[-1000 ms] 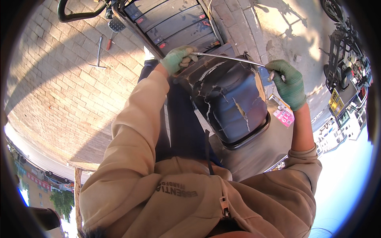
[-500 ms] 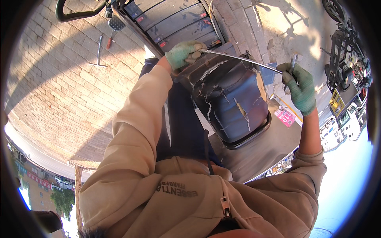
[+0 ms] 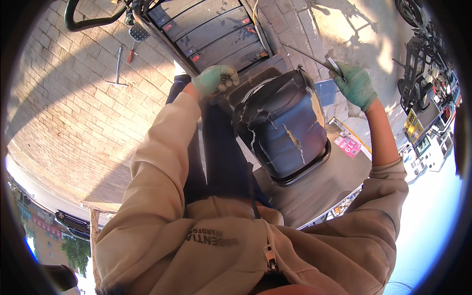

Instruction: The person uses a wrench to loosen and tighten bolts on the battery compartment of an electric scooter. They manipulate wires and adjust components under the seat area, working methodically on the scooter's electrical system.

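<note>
My right hand point(image 3: 358, 86), in a green glove, is closed around the crossbar of a metal T-handle wrench point(image 3: 309, 55). The wrench's shaft points away to the upper left, above the paving. My left hand point(image 3: 215, 80), gloved too, has its fingers curled in beside the near left corner of an open battery bay; whether anything is in them is hidden. Between my hands is a black seat point(image 3: 290, 128), its cover cracked and torn with pale padding showing. Beyond it, several dark batteries point(image 3: 206, 32) with red terminal covers sit in the bay.
On the brick paving at the left lie another T-handle wrench point(image 3: 118, 66) and a red-handled tool point(image 3: 131, 55), near a black pedal point(image 3: 139, 33). A black bar point(image 3: 91, 25) curves at top left. A pink label point(image 3: 349, 146) is right of the seat. Parked vehicles point(image 3: 418, 73) stand far right.
My left hand has come off the wrench's tip and moved slightly left. My right hand has lifted the wrench up and left, its shaft swinging away from the seat.
</note>
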The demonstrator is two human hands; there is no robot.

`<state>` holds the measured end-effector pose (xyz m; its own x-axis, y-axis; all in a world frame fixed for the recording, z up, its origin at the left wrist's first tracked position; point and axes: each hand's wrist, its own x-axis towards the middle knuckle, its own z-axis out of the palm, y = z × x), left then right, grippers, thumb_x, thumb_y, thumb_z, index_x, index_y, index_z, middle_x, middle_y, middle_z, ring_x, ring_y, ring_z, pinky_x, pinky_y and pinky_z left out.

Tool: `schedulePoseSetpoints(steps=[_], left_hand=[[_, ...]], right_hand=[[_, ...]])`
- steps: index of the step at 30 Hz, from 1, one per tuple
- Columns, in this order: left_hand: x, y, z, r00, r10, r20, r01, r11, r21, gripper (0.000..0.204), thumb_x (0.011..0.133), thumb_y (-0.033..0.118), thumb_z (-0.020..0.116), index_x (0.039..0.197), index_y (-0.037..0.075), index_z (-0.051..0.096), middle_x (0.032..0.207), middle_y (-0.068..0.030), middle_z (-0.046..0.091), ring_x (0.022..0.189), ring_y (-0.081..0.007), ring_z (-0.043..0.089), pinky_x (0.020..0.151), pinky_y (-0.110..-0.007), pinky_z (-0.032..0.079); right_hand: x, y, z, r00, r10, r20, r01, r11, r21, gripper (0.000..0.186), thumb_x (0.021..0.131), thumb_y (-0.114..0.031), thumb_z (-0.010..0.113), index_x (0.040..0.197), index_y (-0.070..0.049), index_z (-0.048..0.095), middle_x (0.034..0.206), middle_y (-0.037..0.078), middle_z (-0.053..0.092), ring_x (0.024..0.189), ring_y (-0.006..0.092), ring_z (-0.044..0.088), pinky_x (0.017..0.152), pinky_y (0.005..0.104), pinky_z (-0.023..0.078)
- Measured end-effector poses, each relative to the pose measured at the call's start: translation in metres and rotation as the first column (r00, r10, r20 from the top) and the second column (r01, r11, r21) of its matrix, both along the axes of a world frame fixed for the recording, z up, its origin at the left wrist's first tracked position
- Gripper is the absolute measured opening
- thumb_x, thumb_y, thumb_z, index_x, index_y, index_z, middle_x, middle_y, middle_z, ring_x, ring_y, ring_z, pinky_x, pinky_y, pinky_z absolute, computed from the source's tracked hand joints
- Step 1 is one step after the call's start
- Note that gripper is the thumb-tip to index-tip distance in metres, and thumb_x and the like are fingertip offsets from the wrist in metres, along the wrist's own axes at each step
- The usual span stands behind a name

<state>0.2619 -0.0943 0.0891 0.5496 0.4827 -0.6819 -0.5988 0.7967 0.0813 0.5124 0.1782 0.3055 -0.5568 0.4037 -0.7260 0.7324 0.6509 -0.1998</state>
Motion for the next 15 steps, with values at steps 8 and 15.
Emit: schedulePoseSetpoints(steps=[8, 15], left_hand=[[0.056, -0.005, 0.086, 0.802, 0.025, -0.596, -0.015, 1.0, 0.021, 0.052, 0.096, 0.044, 0.063, 0.062, 0.005, 0.061, 0.06, 0.0031, 0.051, 0.059, -0.0063, 0.041, 0.055, -0.027, 0.035], [0.066, 0.02, 0.134, 0.381, 0.003, -0.924, 0.384, 0.909, 0.161, 0.043, 0.095, 0.039, 0.057, 0.073, 0.004, 0.068, 0.073, -0.0163, 0.062, 0.073, -0.0372, 0.061, 0.07, -0.043, 0.048]], right_hand=[[-0.004, -0.002, -0.036, 0.978, 0.157, 0.139, -0.149, 0.986, -0.072, 0.026, 0.096, -0.027, 0.057, 0.114, -0.014, 0.07, 0.083, 0.018, 0.067, 0.08, 0.0369, 0.066, 0.073, 0.0454, 0.052], [0.002, -0.009, -0.065, 0.983, 0.085, 0.162, -0.064, 0.989, -0.13, 0.027, 0.098, -0.028, 0.055, 0.114, -0.014, 0.071, 0.092, 0.019, 0.069, 0.088, 0.0373, 0.067, 0.079, 0.0449, 0.052]])
